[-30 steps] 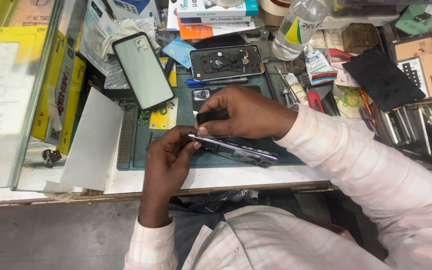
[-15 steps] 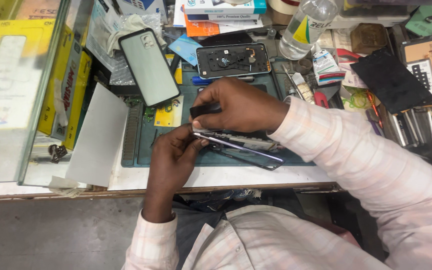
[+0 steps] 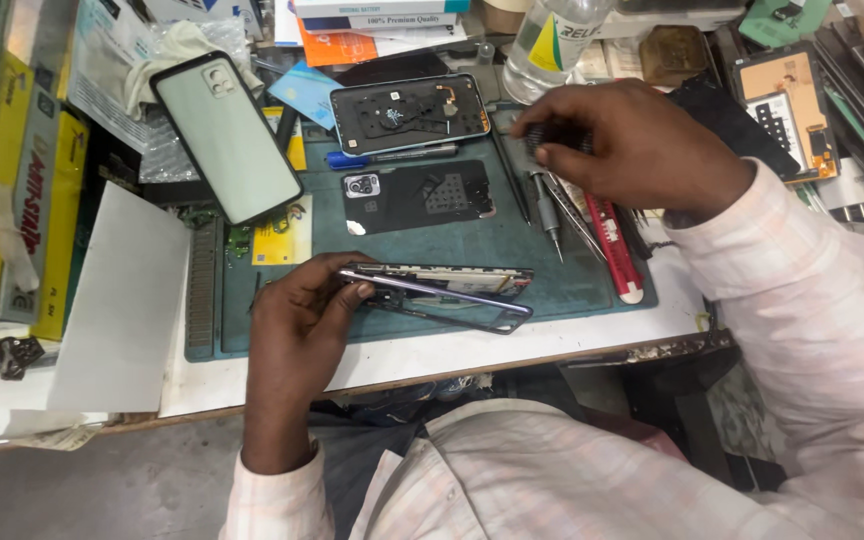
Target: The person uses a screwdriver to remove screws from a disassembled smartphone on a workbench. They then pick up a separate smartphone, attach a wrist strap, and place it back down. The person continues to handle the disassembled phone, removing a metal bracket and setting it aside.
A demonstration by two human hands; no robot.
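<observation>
My left hand [image 3: 297, 335] grips one end of an opened phone [image 3: 452, 292], held edge-on above the green work mat [image 3: 512, 250], its frame and screen parted. My right hand [image 3: 632, 145] is over the tools at the mat's far right edge, fingers closed around a dark, ribbed tool handle [image 3: 552, 135]. A screwdriver [image 3: 549, 210] and tweezers [image 3: 577, 215] lie just below that hand. On the mat rest a black inner phone plate [image 3: 422, 195] and a phone back shell with exposed parts [image 3: 407, 112].
A pale green phone back cover [image 3: 227, 135] leans at the left. A red-handled tool [image 3: 614, 245] lies on the mat's right. A plastic bottle [image 3: 552, 35], boxes, a yellow carton [image 3: 37, 200], a white sheet [image 3: 117, 300] and spare screens [image 3: 787, 110] crowd the bench.
My right hand left the phone and moved up and to the right to the tools. The left hand still holds the phone, now alone.
</observation>
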